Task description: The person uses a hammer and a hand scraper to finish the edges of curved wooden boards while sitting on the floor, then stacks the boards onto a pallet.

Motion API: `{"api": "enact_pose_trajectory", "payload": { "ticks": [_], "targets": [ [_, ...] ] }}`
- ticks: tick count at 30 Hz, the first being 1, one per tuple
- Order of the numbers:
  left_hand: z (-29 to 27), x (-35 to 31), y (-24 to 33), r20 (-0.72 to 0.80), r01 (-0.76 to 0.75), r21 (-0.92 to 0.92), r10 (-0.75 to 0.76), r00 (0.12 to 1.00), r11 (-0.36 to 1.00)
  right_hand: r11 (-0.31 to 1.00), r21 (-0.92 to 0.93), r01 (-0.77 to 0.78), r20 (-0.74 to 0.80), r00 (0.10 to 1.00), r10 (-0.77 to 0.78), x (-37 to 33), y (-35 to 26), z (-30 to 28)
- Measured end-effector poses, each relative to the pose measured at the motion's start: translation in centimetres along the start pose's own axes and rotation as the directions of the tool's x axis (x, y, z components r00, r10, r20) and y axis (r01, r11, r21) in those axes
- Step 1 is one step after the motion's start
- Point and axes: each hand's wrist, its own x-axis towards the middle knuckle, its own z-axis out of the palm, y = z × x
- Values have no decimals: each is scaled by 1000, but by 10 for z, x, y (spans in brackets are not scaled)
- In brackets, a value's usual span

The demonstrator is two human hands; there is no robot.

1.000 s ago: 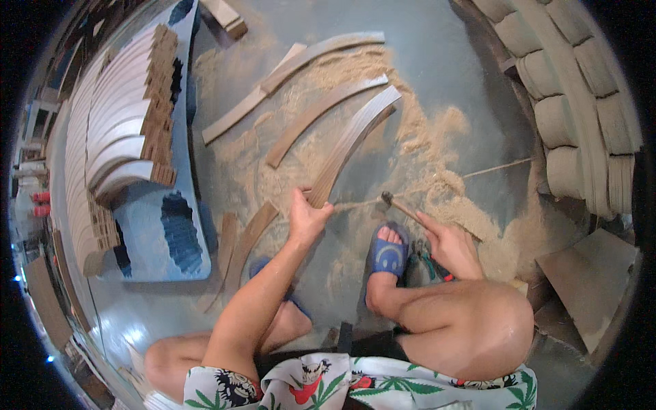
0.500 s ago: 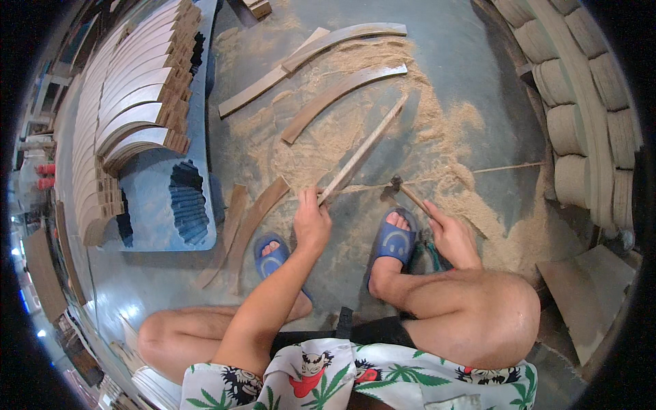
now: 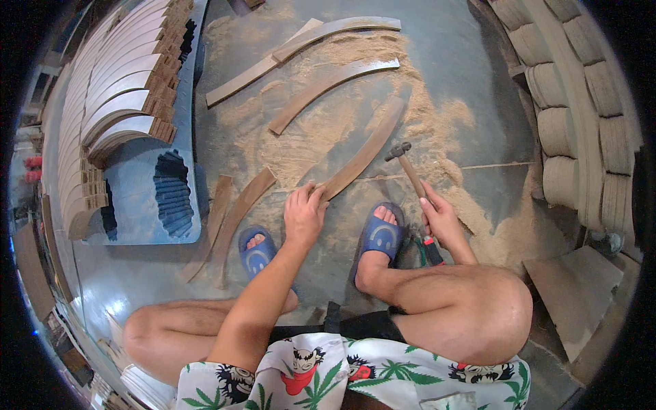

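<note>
My left hand (image 3: 305, 215) grips the near end of a curved wooden strip (image 3: 363, 157), its broad brown face turned up and its far end pointing away to the right. My right hand (image 3: 443, 217) is closed around the wooden handle of a hammer (image 3: 411, 175). The dark hammer head is up, just right of the strip and apart from it. By my right foot, below that hand, lies a tool with a red-and-black grip (image 3: 432, 251); its kind is partly hidden.
Curved strips (image 3: 335, 89) lie on the sawdust-strewn floor ahead, and two more (image 3: 239, 215) beside my left foot. Stacked curved pieces (image 3: 119, 96) fill a blue pallet (image 3: 184, 229) at left. Rolled or bundled material (image 3: 560, 130) lines the right, near a flat board (image 3: 577, 297).
The strip in my left hand has turned from edge-on to showing its broad face. My right hand has lifted the hammer, bringing its head up and away from the floor by my foot.
</note>
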Motion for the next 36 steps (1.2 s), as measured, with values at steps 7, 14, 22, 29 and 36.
{"api": "enact_pose_trajectory", "payload": {
  "ticks": [7, 14, 22, 29, 36],
  "targets": [
    [18, 34, 16, -65, 7, -28, -9, 998, 1000, 997, 74, -22, 48, 999, 19, 48, -2, 1],
    [10, 29, 5, -44, 38, 60, -35, 998, 997, 998, 70, -3, 6, 1000, 3, 72, -7, 0],
    [20, 30, -12, 58, -31, 16, 30, 998, 999, 857, -230, 461, 232, 881, -412, 25, 37, 63],
    [30, 25, 7, -53, 53, 0, -53, 997, 999, 398, -750, 528, 283, 801, -528, -6, 4, 56],
    [30, 17, -7, 2, 43, 29, -43, 999, 999, 124, -798, 589, 414, 687, -597, 2, 17, 70]
  ]
}}
